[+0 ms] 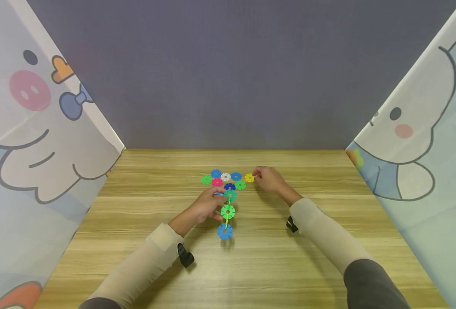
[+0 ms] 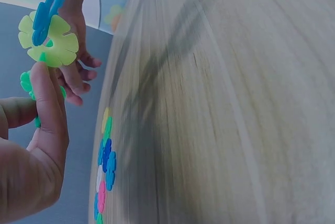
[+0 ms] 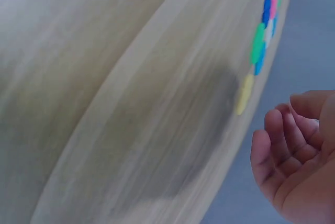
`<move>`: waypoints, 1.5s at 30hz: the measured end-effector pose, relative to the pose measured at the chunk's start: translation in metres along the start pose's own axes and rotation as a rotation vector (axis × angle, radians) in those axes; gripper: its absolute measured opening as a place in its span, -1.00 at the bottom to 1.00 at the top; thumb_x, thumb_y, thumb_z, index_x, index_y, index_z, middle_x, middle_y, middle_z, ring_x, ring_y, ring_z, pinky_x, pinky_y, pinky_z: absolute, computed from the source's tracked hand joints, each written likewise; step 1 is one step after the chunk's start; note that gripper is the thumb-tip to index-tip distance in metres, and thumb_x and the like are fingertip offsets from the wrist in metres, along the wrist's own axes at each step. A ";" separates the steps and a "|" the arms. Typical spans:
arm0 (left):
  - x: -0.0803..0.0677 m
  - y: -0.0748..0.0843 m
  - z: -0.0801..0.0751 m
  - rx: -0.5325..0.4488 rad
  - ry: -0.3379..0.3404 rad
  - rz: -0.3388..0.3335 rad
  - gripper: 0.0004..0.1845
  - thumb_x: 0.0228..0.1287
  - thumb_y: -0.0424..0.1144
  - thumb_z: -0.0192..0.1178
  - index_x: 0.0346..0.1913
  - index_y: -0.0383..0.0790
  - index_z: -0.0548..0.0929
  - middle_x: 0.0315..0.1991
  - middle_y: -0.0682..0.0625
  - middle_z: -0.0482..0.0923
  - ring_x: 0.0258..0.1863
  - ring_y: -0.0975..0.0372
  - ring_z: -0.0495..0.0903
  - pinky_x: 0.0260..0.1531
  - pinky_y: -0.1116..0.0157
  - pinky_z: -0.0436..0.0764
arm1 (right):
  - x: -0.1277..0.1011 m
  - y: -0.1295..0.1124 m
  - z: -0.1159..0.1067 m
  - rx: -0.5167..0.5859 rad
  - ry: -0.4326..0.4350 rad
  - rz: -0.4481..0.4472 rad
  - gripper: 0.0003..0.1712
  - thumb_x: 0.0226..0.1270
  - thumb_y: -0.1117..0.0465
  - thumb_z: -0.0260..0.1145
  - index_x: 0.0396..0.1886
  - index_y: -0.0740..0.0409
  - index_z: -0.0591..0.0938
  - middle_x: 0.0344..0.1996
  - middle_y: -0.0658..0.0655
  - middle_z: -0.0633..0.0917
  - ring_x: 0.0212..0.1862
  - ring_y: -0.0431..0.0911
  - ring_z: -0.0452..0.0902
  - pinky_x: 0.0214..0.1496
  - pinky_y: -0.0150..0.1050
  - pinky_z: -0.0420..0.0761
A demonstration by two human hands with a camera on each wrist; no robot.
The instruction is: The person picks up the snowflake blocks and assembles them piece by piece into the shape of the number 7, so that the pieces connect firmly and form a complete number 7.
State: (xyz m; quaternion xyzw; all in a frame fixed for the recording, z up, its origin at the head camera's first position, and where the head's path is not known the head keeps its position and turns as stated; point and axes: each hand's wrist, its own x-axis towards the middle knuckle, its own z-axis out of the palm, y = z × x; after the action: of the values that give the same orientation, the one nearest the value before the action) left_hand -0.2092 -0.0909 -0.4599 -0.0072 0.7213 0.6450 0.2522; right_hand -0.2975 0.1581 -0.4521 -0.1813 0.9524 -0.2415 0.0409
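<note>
My left hand (image 1: 206,204) pinches the far end of a chain of slotted plastic snowflake discs, raised above the table. The chain shows a green disc (image 1: 233,197) by the fingertips, a light green disc (image 1: 232,213) in the middle and a blue disc (image 1: 221,234) at the near end. Thin yellow pieces, seen edge-on, join them. Over by the loose yellow disc (image 1: 248,176) is my right hand (image 1: 269,180), its fingers loosely bent. In the right wrist view nothing shows between those fingers (image 3: 277,135), and they appear above the table, apart from the yellow disc (image 3: 244,96).
Several loose discs lie flat in a cluster beyond the left hand, among them a pink disc (image 1: 214,184), a white disc (image 1: 223,174) and a dark blue disc (image 1: 227,188). A grey panel (image 1: 228,86) stands behind the wooden table (image 1: 290,266), with cartoon-printed cloths at both sides.
</note>
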 end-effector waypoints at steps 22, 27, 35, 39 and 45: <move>0.002 0.000 -0.001 0.010 -0.032 0.005 -0.61 0.40 -0.25 0.06 0.24 -0.17 0.36 -0.12 -0.13 0.52 -0.46 0.17 0.56 -0.52 0.30 0.70 | 0.021 0.006 0.022 -0.204 -0.102 0.057 -0.52 0.44 0.08 0.13 0.27 0.17 0.46 0.17 0.20 0.60 0.19 0.13 0.52 0.24 0.05 0.52; 0.003 0.000 -0.001 -0.001 -0.038 -0.003 -0.61 0.40 -0.25 0.07 0.24 -0.18 0.36 -0.11 -0.14 0.53 -0.46 0.18 0.56 -0.54 0.32 0.69 | 0.023 0.007 0.024 -0.186 -0.117 0.077 -0.48 0.44 0.09 0.13 0.33 0.16 0.41 0.24 0.22 0.55 0.26 0.15 0.46 0.29 0.05 0.48; 0.001 0.004 0.001 -0.012 -0.035 -0.013 -0.60 0.40 -0.26 0.07 0.25 -0.18 0.34 -0.11 -0.15 0.53 -0.46 0.18 0.55 -0.54 0.34 0.68 | 0.024 0.009 0.025 -0.126 -0.114 0.127 -0.49 0.41 0.09 0.19 0.28 0.16 0.42 0.17 0.23 0.58 0.23 0.14 0.46 0.25 0.04 0.50; 0.001 0.006 0.003 -0.017 -0.027 -0.015 -0.60 0.40 -0.27 0.07 0.25 -0.18 0.35 -0.06 -0.20 0.52 -0.47 0.20 0.53 -0.54 0.34 0.68 | 0.022 0.009 0.023 -0.103 -0.094 0.140 -0.56 0.37 0.11 0.23 0.16 0.18 0.43 0.02 0.22 0.58 0.05 0.06 0.51 0.08 -0.05 0.57; 0.003 0.004 0.004 -0.022 -0.027 -0.008 -0.60 0.40 -0.26 0.08 0.25 -0.18 0.35 -0.13 -0.14 0.54 -0.48 0.19 0.54 -0.53 0.32 0.69 | 0.018 0.011 0.017 -0.066 -0.062 0.107 -0.71 0.36 0.15 0.24 -0.01 0.15 0.45 -0.26 0.12 0.65 -0.30 -0.08 0.51 -0.23 -0.22 0.55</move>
State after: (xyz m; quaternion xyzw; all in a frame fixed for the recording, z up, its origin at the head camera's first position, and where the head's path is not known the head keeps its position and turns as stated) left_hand -0.2119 -0.0860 -0.4571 -0.0040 0.7106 0.6520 0.2644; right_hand -0.3146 0.1531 -0.4716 -0.1389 0.9665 -0.2017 0.0771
